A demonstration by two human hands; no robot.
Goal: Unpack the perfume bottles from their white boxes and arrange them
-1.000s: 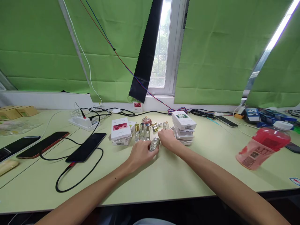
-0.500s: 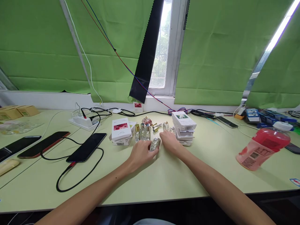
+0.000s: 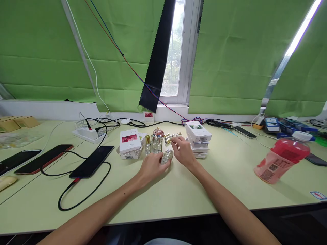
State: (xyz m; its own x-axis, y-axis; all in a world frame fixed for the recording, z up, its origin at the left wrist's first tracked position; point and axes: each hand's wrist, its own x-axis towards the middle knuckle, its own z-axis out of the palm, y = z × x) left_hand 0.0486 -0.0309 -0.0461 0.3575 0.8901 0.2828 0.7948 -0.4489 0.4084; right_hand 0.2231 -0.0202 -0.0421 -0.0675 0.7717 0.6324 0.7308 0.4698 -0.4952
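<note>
1. Left hand point(image 3: 152, 167): closed around a faceted clear glass bottle point(image 3: 167, 156), with thumb and fingers gripping its sides. The bottle is tilted, at the center of the work area, between the two hands.
2. Right hand point(image 3: 183, 150): narrow, with thumb and fingertips drawn together just right of the faceted bottle. Whether anything small is pinched between the fingertips cannot be told from this view.
3. Upright units: three slim glass vials point(image 3: 153, 144) stand in a close row just beyond the left hand. The leftmost carries a gold cap; the other two carry silver-toned caps.
4. Lying units: gold-capped tubes point(image 3: 168, 139) lie on the table point(image 3: 163, 200) just beyond the right fingertips. Contact with the fingers cannot be determined.
5. Rear unit: a round red-tinted bottle point(image 3: 158, 132) is located behind the vials.
6. Left carton stack point(image 3: 129, 142): white cartons, the top one bearing a red printed panel, positioned left of the vials.
7. Right carton stack point(image 3: 198, 132): white cartons, the top one bearing a green and white printed panel, positioned just beyond the right hand.
8. Surroundings: a black phone point(image 3: 92, 162) with a cable attached lies left of the left carton stack; a pink drink bottle point(image 3: 282, 158) with a white cap is at far right.
</note>
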